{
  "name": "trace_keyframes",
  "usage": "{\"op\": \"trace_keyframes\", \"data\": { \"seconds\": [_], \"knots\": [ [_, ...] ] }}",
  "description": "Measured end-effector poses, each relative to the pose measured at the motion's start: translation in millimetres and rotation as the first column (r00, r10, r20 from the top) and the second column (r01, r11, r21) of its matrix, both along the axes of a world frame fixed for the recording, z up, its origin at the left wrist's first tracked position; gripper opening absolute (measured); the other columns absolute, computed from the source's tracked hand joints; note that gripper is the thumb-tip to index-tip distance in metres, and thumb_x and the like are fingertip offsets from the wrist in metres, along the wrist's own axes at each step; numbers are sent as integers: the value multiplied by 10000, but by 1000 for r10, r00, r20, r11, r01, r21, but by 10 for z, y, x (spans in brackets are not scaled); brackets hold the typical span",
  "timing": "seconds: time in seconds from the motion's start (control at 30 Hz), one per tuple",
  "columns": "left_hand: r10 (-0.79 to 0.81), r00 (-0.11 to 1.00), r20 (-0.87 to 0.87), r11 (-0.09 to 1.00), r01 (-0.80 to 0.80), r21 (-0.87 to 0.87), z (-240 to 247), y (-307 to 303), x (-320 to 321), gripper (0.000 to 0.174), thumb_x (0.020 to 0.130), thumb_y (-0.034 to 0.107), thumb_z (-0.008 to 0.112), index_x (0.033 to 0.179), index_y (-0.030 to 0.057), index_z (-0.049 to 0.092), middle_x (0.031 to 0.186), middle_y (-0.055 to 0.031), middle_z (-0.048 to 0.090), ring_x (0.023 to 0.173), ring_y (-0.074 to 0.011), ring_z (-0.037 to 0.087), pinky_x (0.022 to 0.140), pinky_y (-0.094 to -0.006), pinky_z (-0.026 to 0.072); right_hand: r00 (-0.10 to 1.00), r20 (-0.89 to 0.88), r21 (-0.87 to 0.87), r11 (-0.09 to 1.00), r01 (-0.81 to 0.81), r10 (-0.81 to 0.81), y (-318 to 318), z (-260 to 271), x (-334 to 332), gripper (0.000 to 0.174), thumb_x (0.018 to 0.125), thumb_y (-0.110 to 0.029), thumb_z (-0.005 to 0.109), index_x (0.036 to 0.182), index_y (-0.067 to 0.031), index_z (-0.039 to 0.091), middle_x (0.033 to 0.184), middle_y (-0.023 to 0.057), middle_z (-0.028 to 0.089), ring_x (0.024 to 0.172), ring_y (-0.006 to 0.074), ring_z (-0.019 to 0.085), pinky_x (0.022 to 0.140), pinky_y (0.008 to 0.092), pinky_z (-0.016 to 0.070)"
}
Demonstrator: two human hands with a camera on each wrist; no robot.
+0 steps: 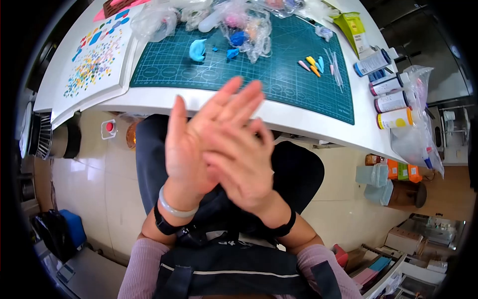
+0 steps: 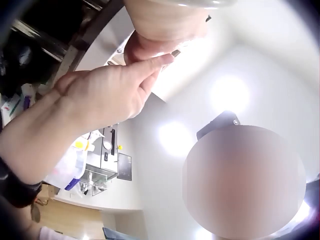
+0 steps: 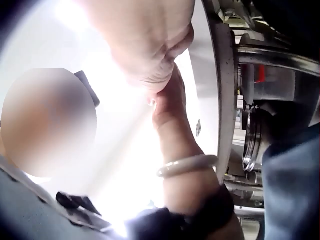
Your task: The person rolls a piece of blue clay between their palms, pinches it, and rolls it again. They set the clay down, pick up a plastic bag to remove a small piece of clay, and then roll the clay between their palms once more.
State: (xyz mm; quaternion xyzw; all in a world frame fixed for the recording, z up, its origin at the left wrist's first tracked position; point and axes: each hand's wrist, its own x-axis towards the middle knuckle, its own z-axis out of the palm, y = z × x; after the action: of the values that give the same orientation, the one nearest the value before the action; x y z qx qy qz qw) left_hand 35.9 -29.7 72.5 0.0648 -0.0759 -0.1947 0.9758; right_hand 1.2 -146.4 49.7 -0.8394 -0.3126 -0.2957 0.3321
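In the head view my left hand (image 1: 185,152) is held palm up above the lap, fingers extended and a pale bangle (image 1: 175,210) on its wrist. My right hand (image 1: 245,169) lies across that palm, its fingers fairly straight and blurred. The left wrist view also shows the right hand (image 2: 102,95) against the underside of the other. Between the palms the space is hidden, and I cannot tell whether anything lies there. Beyond the hands, on a green cutting mat (image 1: 174,74), sit a light blue clay lump (image 1: 197,50) and a smaller blue piece (image 1: 232,53).
Small coloured cone-shaped pieces (image 1: 312,62) lie on the mat's right, near clear sticks (image 1: 336,70). Plastic bags (image 1: 256,37) crowd the back. Several bottles (image 1: 392,102) line the right edge. At left is a dotted white sheet (image 1: 94,65). The table's front edge (image 1: 298,124) lies just past the hands.
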Motion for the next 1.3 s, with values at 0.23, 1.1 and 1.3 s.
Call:
{"op": "trace_keyframes", "data": {
  "seconds": [0.23,1.1,1.3],
  "knots": [
    [135,990,24,990,-136,29,-160,-189,-173,730,922,557,118,1408,17,187,1452,-199,215,1370,-298,148,1107,-392,124,958,-278,-79,992,-102,76,163,146,-107,753,847,-552,392,1296,54,397,1388,216,330,1322,356,259,1033,578,106],
    [62,993,-99,990,-73,-122,-70,-23,-278,709,927,509,95,1388,-11,239,1445,-162,257,1347,-268,222,1108,-382,169,934,-351,-50,995,-86,63,126,95,-191,1058,742,-799,226,1367,53,272,1458,218,185,1357,425,84,1017,616,2],
    [158,987,-26,984,-160,-82,-193,54,-230,661,935,456,106,1396,-8,202,1451,-185,214,1360,-282,181,1116,-385,154,973,-224,-382,923,-41,-50,170,-9,-348,1012,758,-769,259,1330,61,339,1428,230,251,1346,410,157,1018,615,13]
  ]
}}
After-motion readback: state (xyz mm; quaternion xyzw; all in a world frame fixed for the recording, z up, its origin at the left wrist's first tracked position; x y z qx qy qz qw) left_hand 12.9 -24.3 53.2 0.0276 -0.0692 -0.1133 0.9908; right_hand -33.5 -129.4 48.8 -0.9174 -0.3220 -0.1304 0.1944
